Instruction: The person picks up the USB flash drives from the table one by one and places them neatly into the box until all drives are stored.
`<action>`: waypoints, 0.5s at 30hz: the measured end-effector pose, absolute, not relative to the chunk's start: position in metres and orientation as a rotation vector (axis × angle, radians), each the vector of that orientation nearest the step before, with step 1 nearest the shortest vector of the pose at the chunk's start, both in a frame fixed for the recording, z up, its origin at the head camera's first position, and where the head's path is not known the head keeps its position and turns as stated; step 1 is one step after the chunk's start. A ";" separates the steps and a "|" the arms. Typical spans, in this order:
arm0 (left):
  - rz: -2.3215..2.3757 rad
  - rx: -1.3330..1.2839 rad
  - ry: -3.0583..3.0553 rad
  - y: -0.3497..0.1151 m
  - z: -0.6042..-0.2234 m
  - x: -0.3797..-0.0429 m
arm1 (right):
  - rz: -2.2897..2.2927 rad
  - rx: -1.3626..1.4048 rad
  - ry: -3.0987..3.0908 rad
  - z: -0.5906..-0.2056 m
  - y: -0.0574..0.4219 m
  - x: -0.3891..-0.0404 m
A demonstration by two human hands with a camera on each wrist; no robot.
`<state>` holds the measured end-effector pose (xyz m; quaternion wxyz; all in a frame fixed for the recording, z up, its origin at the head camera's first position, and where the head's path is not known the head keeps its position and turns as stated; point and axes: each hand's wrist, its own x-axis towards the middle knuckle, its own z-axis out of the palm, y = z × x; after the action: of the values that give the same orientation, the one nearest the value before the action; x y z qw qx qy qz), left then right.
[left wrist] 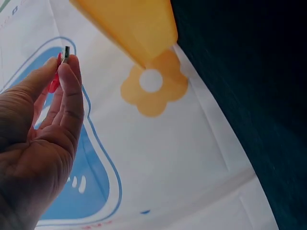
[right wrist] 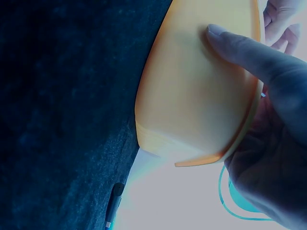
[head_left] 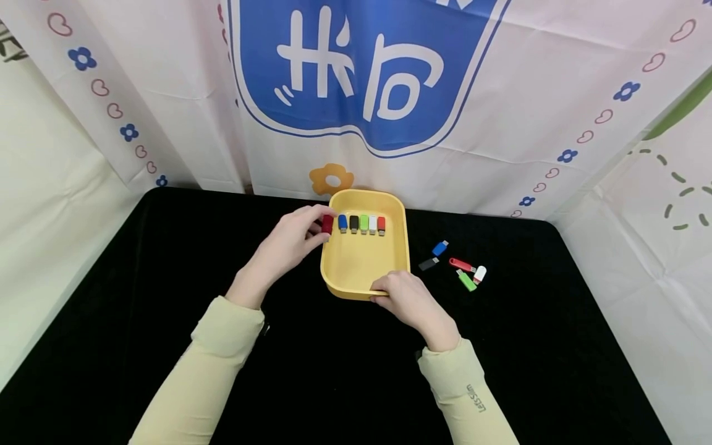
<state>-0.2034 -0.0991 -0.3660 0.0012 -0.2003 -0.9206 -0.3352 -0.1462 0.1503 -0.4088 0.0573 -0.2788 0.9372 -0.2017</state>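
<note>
My left hand point(head_left: 285, 242) pinches a dark red USB flash drive point(head_left: 327, 225) between thumb and fingertips, over the left rim of the yellow tray point(head_left: 361, 266). In the left wrist view the metal plug of this red flash drive point(left wrist: 55, 84) points up past the fingertips. My right hand point(head_left: 411, 300) grips the tray's near wall at its right corner, thumb point(right wrist: 230, 45) on the outside and fingers over the rim. Inside the tray, a row runs from a blue flash drive point(head_left: 342, 222) through black, green and white ones to a red flash drive point(head_left: 381, 224).
Right of the tray on the black tabletop point(head_left: 334, 371) lie loose flash drives: blue point(head_left: 440, 248), black point(head_left: 428, 264), red point(head_left: 460, 264), white point(head_left: 480, 274) and green point(head_left: 466, 281). A printed white curtain point(head_left: 500, 173) hangs right behind the tray.
</note>
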 end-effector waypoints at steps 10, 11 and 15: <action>-1.047 -0.690 -2.942 -0.078 -0.379 -0.215 | -0.621 -0.826 2.809 -0.408 0.151 -0.148; -1.027 -0.697 -2.947 -0.076 -0.381 -0.216 | -0.617 -0.827 2.809 -0.408 0.150 -0.148; -0.924 -0.715 -2.981 -0.071 -0.390 -0.222 | -0.610 -0.824 2.808 -0.408 0.150 -0.148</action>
<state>-0.2221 -0.0708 -0.3898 -0.0303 -0.2233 -0.9306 -0.2885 -0.1479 0.1501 -0.4075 0.0758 -0.2749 0.9366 -0.2036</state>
